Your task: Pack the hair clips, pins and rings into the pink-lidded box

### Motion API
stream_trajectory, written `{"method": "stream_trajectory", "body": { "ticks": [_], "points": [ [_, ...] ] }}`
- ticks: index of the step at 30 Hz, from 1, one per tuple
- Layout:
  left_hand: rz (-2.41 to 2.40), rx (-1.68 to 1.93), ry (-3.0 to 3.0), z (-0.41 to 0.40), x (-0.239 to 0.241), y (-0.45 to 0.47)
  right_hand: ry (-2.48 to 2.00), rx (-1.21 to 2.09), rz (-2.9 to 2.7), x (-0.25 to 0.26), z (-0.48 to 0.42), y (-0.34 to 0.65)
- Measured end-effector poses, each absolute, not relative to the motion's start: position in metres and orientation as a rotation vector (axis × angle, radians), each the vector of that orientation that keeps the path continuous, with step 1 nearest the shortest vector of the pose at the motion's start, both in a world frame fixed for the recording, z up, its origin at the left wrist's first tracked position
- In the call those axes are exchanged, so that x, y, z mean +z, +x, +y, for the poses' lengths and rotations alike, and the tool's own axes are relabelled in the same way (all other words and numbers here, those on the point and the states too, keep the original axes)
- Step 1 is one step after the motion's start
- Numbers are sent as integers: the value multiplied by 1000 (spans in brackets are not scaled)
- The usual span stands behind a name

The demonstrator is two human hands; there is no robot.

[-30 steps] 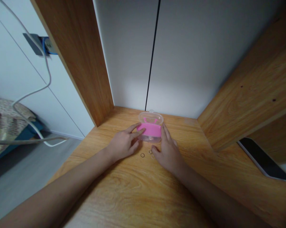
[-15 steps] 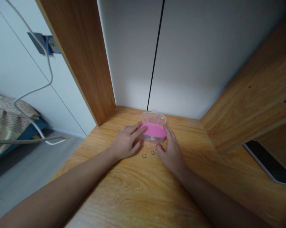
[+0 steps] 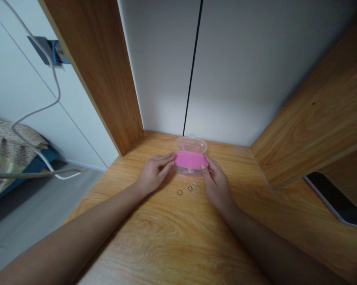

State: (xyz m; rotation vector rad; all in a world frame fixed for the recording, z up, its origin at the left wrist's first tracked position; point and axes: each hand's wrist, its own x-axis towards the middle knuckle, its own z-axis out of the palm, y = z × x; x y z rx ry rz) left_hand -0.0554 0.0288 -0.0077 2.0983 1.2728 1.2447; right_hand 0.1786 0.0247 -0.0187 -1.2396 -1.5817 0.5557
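A small clear plastic box (image 3: 187,171) stands on the wooden table, with its clear oval lid (image 3: 193,143) raised at the back. Across its top lies a flat pink insert tray (image 3: 189,160). My left hand (image 3: 154,173) pinches the tray's left end between thumb and fingers. At the opposite end, my right hand (image 3: 218,184) grips it, thumb at the front edge. Whether the tray is seated or slightly lifted I cannot tell. Just in front lie several small rings, like elastic bands: a dark ring (image 3: 180,192) apart on the left, others dark or pale.
A phone (image 3: 337,200) lies at the right of the wooden table (image 3: 166,245). Pale panels (image 3: 225,79) rise close behind the box, with wooden boards on both sides. A white cable (image 3: 55,85) hangs at the left, near a patterned cloth (image 3: 9,148).
My left fingers have moved off the tray's top surface to pinch its left end. My right thumb has risen from beside the rings to the tray's front edge, uncovering more pale rings.
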Motion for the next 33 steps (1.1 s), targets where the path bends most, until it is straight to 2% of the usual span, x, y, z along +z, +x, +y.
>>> {"method": "stream_trajectory", "body": {
  "ticks": [3, 7, 17, 28, 33],
  "points": [
    [1217, 1336, 1659, 32, -7, -46, -1202, 623, -1516, -24, 30, 179],
    [1228, 1406, 1511, 38, -9, -38, -1206, 675, -1471, -27, 32, 177],
    [1260, 1201, 1704, 46, -14, -43, -1267, 788, -1465, -9, 31, 180],
    [1525, 978, 2073, 40, 1, -44, -1240, 901, -1481, -11, 40, 184],
    [1521, 1049, 2125, 35, -2, -41, -1265, 823, -1538, -8, 36, 181]
  ]
}}
